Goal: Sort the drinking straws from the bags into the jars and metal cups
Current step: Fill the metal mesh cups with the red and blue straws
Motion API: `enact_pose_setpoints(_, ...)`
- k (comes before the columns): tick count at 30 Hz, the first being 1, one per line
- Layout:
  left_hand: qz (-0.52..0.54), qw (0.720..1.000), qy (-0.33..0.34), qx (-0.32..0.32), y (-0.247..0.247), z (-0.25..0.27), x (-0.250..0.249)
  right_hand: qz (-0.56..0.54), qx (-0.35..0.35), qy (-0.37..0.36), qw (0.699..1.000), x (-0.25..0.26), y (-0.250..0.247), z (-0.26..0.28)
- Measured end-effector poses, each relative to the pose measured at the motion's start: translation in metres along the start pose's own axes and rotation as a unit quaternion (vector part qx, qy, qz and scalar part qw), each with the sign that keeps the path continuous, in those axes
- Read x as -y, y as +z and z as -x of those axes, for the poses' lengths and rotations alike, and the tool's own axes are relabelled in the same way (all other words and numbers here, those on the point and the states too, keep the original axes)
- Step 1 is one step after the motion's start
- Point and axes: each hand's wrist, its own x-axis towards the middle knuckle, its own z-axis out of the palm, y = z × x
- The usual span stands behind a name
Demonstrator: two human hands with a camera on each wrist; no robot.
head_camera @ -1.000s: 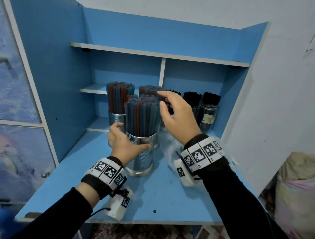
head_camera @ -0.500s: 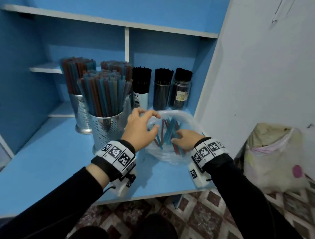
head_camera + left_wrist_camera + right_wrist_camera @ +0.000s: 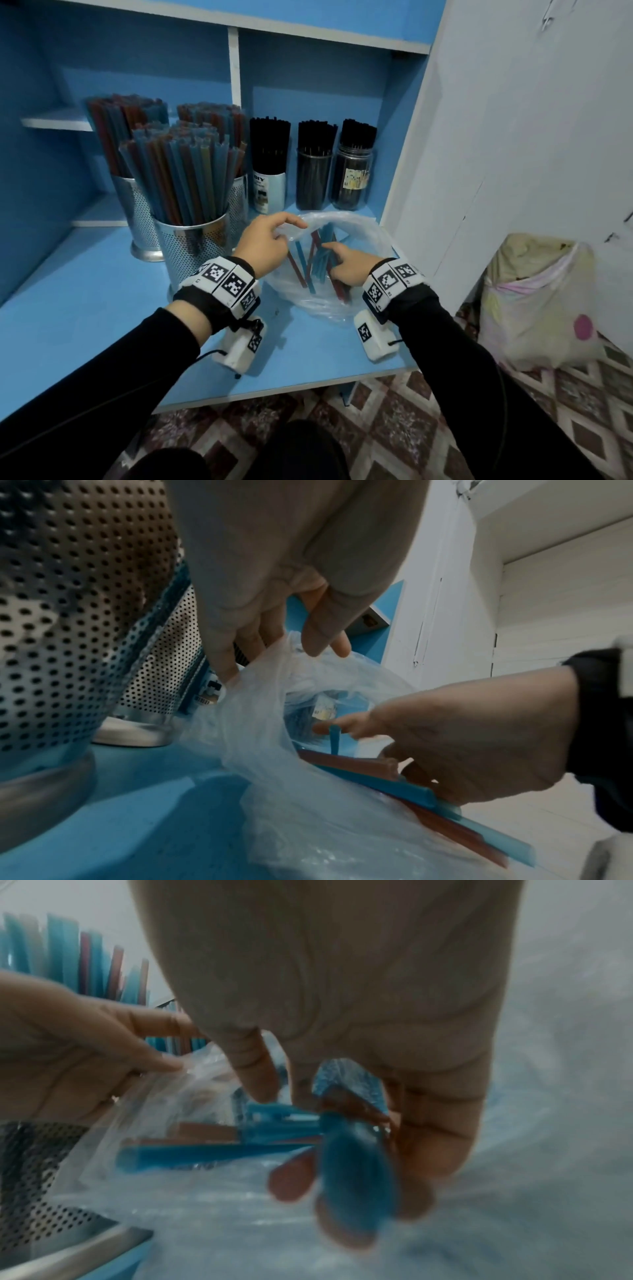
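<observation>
Since half a second back, your left hand [image 3: 263,245] dropped onto the plastic bag [image 3: 356,233] and pinched its rim. Your right hand [image 3: 349,265] sat inside it, fingers curled around a few blue and red straws [image 3: 320,263]. Just past your left hand stood the nearest metal cup [image 3: 191,246]; beyond both hands, the jars [image 3: 313,181] of black straws.

Bag [image 3: 359,233] w/ straws [image 3: 320,260] right of front cup [image 3: 191,246]; jars [image 3: 313,181] behind.

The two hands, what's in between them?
The clear plastic bag with blue and red straws lies between left hand and right hand, seen in the head view.
</observation>
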Motion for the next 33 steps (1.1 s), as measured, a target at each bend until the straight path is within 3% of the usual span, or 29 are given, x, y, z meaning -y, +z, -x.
enact_pose_setpoints(3,0.028,0.999,-0.012,0.024,-0.005,-0.003,0.007,-0.029,0.015,0.013,0.999,0.012,0.001,-0.009)
enact_pose_setpoints(8,0.056,0.998,0.012,0.034,-0.007,-0.001,0.01,0.053,0.026,0.046,0.997,0.027,0.012,-0.013)
enact_pose_setpoints(24,0.044,0.998,0.029,0.019,-0.007,-0.004,0.023,0.033,0.026,-0.031,0.999,0.021,0.008,-0.001)
enact_pose_setpoints(33,0.005,0.998,0.056,0.04,-0.012,-0.004,0.028,-0.108,-0.019,-0.042,0.993,0.018,-0.001,0.015)
